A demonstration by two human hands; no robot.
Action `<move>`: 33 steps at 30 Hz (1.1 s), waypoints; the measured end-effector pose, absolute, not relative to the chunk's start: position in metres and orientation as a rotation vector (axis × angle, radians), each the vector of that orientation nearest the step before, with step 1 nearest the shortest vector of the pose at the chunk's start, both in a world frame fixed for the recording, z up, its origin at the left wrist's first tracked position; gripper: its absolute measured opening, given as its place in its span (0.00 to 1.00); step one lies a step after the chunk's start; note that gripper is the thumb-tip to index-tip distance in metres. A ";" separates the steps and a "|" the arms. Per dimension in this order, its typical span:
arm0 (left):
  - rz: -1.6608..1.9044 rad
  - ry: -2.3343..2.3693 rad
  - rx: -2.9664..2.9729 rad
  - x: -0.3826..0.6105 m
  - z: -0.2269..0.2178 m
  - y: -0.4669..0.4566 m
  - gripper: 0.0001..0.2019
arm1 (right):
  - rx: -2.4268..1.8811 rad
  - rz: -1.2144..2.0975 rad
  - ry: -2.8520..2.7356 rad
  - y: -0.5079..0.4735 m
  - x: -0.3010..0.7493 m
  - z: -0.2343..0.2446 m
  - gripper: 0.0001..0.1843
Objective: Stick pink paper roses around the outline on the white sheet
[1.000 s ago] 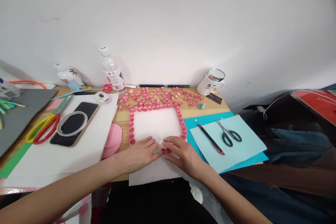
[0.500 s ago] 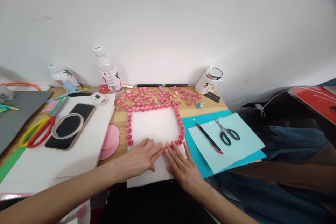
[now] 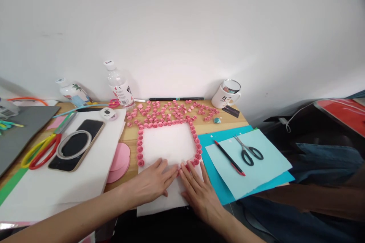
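A white sheet of paper lies before me, edged along the top and both sides by rolled pink paper roses. My left hand rests across the lower part of the sheet, fingers stretched out, its fingertips close to my right hand's. Flat beside it, my right hand has its fingers extended over the lower right corner of the border. Some pink roses show around and between the fingertips there; what lies under the fingers is hidden. Loose pink paper roses are scattered beyond the sheet.
Right: light blue paper carries a black pen and scissors; a mug stands behind. Left: a phone under a tape roll, yellow-red scissors, pink paper circles and a bottle. Another person's arm is at right.
The whole scene sits slightly lower in view, as the camera has tilted up. Both hands stay at nearly the same place on the sheet.
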State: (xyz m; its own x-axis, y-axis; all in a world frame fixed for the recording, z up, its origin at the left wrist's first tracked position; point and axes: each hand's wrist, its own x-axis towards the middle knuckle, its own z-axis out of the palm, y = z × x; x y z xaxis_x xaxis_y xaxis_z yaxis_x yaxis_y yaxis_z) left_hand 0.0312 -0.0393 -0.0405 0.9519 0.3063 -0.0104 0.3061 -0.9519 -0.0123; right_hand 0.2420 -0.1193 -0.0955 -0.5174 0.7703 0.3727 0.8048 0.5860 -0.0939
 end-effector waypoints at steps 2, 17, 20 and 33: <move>0.009 -0.517 -3.107 0.031 -0.042 -0.038 0.27 | -1.251 -0.095 -2.392 -0.116 0.241 -0.092 0.25; -0.032 -0.758 -3.309 0.027 -0.052 -0.028 0.34 | -1.561 0.273 -2.096 0.105 0.308 -0.046 0.13; -0.014 -0.740 -3.344 0.026 -0.051 -0.025 0.35 | -1.487 0.319 -2.232 0.128 0.296 -0.046 0.14; 0.069 -0.725 -3.458 0.019 -0.044 -0.013 0.35 | -1.605 0.324 -2.542 0.163 0.259 -0.048 0.12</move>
